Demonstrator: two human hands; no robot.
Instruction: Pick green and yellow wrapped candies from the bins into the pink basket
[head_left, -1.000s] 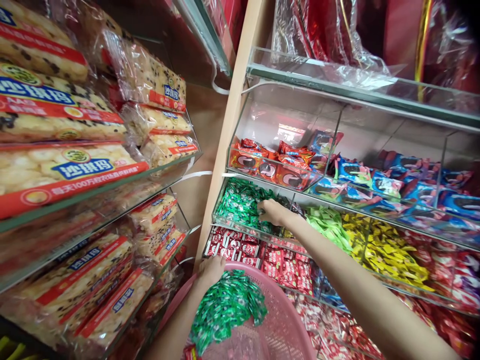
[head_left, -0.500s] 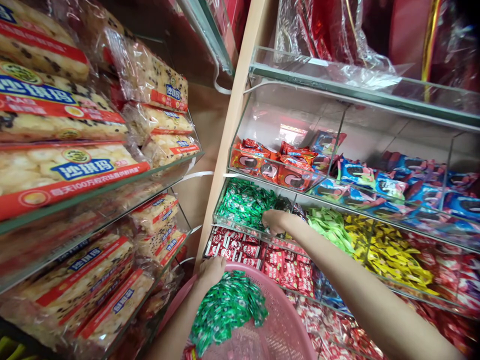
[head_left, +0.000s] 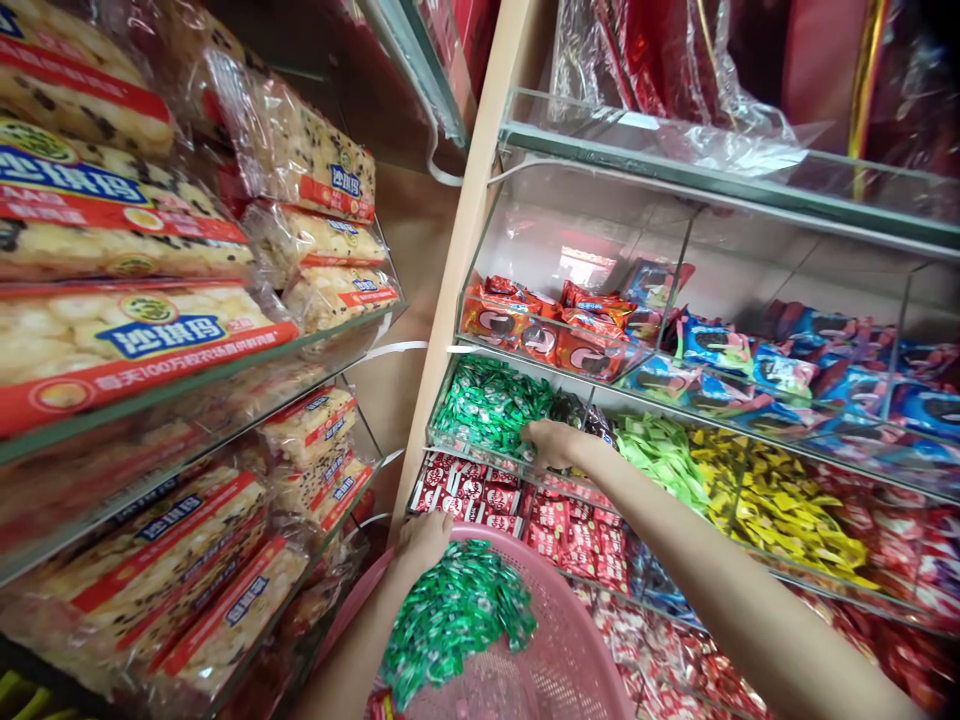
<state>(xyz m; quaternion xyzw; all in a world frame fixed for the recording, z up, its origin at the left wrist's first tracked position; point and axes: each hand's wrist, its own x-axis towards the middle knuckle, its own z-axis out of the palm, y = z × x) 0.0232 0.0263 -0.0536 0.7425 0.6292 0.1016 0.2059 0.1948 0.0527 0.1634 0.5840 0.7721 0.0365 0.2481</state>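
Note:
My left hand (head_left: 424, 542) is closed over the back rim of a pink plastic basket (head_left: 577, 610). A heap of green-wrapped candies (head_left: 461, 610) lies in the basket, towards its left side. My right hand (head_left: 551, 443) reaches to the front right corner of a clear shelf bin of green candies (head_left: 487, 405). Its fingers are bent down at the candies, and the fingertips are hidden, so what they hold, if anything, does not show.
Packaged pastries (head_left: 172, 340) fill glass shelves on the left. A wooden post (head_left: 450, 290) stands between the shelf units. Right of the green bin are light green candies (head_left: 660, 455) and yellow candies (head_left: 787, 510). Red packets (head_left: 469, 490) lie in the bin below.
My right hand has shifted very slightly left at the green candy bin. My left hand and the basket look the same as before.

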